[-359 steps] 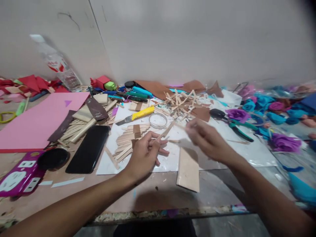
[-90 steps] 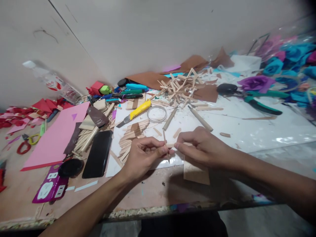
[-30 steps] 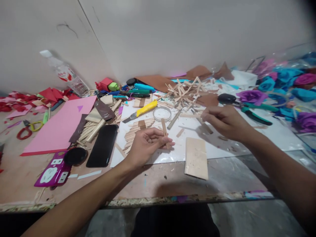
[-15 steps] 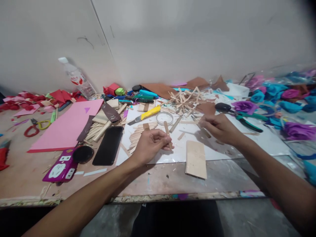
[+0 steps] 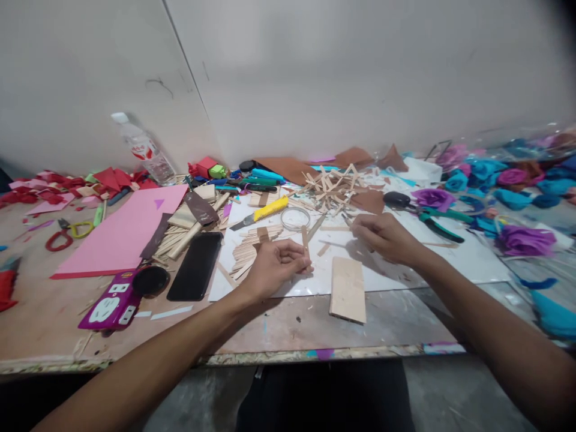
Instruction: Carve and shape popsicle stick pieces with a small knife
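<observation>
My left hand (image 5: 283, 263) pinches a thin wooden craft stick (image 5: 305, 239), which points up from the fingertips. To its right, my right hand (image 5: 380, 234) is closed above the white sheet (image 5: 382, 273). A small, dark, slim tip pokes out at its fingers; the rest is hidden and I cannot make out what it is. A pale wooden block (image 5: 348, 290) lies between my hands at the sheet's front edge. Close by the left hand are a row of thin wooden sticks (image 5: 245, 255), a clear tape ring (image 5: 295, 218) and a yellow box cutter (image 5: 270, 209).
A black phone (image 5: 195, 266), a purple power socket (image 5: 108, 306) and pink paper (image 5: 121, 231) lie left. Crossed wooden strips (image 5: 333, 189) are heaped at the back. Green-handled pliers (image 5: 438, 225) and purple paper flowers (image 5: 526, 240) lie right. A bottle (image 5: 144, 147) leans against the wall.
My right hand has moved slightly left, nearer the stick, and a slim tip now shows at its fingers. The left hand keeps hold of the craft stick. The view has shifted a little.
</observation>
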A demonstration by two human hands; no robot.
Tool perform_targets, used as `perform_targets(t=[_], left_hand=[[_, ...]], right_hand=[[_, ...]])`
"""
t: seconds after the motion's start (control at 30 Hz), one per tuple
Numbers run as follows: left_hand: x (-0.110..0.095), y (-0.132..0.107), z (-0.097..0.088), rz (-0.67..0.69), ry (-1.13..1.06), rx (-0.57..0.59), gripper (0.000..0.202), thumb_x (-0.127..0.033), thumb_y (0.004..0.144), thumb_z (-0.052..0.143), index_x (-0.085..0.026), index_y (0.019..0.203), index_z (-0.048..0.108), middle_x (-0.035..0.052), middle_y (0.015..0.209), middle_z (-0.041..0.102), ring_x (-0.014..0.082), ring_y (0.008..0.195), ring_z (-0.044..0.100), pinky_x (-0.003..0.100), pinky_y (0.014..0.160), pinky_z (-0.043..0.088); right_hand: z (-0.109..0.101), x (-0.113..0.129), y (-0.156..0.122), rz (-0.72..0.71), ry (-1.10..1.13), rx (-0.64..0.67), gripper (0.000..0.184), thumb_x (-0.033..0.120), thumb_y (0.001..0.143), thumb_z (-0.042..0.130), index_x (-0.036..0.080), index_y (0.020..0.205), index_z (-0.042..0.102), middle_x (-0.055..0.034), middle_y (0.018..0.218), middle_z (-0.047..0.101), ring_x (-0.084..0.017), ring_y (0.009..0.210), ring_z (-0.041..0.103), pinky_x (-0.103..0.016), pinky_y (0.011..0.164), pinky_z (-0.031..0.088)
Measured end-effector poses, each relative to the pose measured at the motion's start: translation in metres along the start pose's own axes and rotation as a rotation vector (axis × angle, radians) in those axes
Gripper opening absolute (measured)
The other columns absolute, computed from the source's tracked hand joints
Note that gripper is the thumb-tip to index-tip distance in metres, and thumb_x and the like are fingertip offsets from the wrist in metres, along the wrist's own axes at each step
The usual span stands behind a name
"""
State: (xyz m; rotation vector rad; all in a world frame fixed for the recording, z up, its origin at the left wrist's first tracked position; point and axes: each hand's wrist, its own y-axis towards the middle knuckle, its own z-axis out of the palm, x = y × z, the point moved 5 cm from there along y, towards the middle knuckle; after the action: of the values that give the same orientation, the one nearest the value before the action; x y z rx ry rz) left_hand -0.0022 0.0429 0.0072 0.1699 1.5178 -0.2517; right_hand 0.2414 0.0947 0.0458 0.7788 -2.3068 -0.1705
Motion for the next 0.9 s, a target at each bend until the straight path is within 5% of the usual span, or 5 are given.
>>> perform_targets(t=[0.17,0.4,0.67,0.9], left_hand=[[-0.002,0.001,-0.001,0.001,0.036,-0.014,0.04,-0.043,0.073,0.092,-0.012,0.086,0.071,0.0064,0.078,0.077,0.0163,0.069,0.076,0.028,0.07,0.065],[-0.001,0.0,-0.003,0.062,0.165,-0.023,0.027,-0.036,0.079,0.085,-0.013,0.087,0.074,0.0053,0.077,0.076,0.015,0.067,0.074,0.024,0.064,0.06],[-0.005,0.0,-0.009,0.237,0.441,-0.04,0.013,-0.026,0.083,0.078,-0.016,0.092,0.078,0.0058,0.087,0.078,0.0165,0.078,0.07,0.027,0.072,0.054],[-0.015,0.001,-0.01,0.376,0.666,-0.027,0.007,-0.017,0.087,0.07,-0.016,0.088,0.076,0.0055,0.084,0.077,0.0159,0.074,0.066,0.027,0.068,0.048]], right_hand=[[0.005,0.003,0.001,-0.03,-0.025,0.073,0.036,0.034,0.098,0.05,0.02,0.065,0.052,0.0013,0.061,0.052,-0.012,0.057,0.043,-0.029,0.059,0.032],[0.012,-0.001,0.001,-0.013,-0.072,0.205,0.026,0.027,0.092,0.055,0.016,0.072,0.069,-0.0017,0.064,0.064,-0.013,0.059,0.051,-0.029,0.06,0.033],[0.018,-0.007,0.002,0.039,-0.179,0.178,0.018,0.032,0.09,0.067,0.016,0.085,0.074,-0.0094,0.088,0.072,-0.022,0.081,0.061,-0.033,0.071,0.039],[0.021,-0.007,0.003,-0.035,-0.168,0.175,0.017,0.025,0.093,0.064,0.016,0.085,0.075,-0.0092,0.088,0.07,-0.021,0.085,0.061,-0.033,0.077,0.042]])
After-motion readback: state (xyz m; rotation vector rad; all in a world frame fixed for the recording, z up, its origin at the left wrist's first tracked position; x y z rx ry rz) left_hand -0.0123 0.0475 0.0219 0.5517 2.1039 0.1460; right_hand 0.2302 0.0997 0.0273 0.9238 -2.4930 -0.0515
